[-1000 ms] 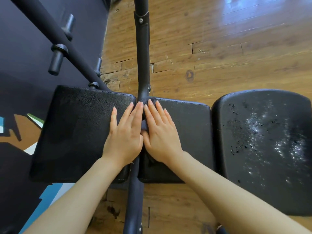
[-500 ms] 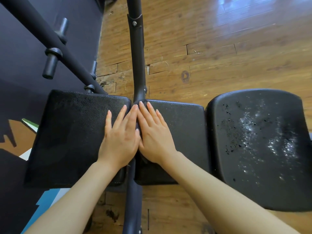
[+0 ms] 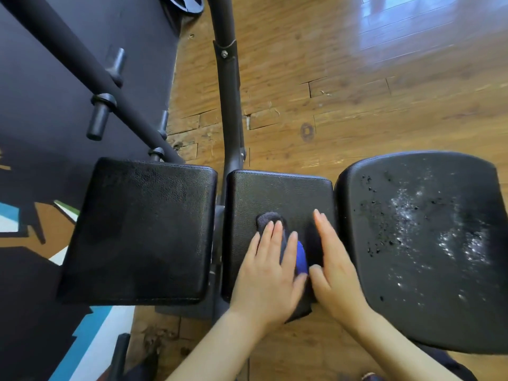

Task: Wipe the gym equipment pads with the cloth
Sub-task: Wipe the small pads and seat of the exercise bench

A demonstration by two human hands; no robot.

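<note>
Wiping the middle black leatherette pad is the step in hand: a dark blue-edged cloth lies on its near right part, pressed flat under the left hand, fingers straight, while the right hand rests just beside it, gripping nothing. Next (likely) comes the rounded black seat pad, speckled with white residue and dark crumbs, needing firmer strokes.

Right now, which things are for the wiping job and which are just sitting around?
For the job:
- cloth, under the left hand
- right hand, flat beside it
- middle pad
- left pad
- right pad, speckled with white and dark bits

Just there:
- weight plate
- frame pegs
- wooden floor
</note>
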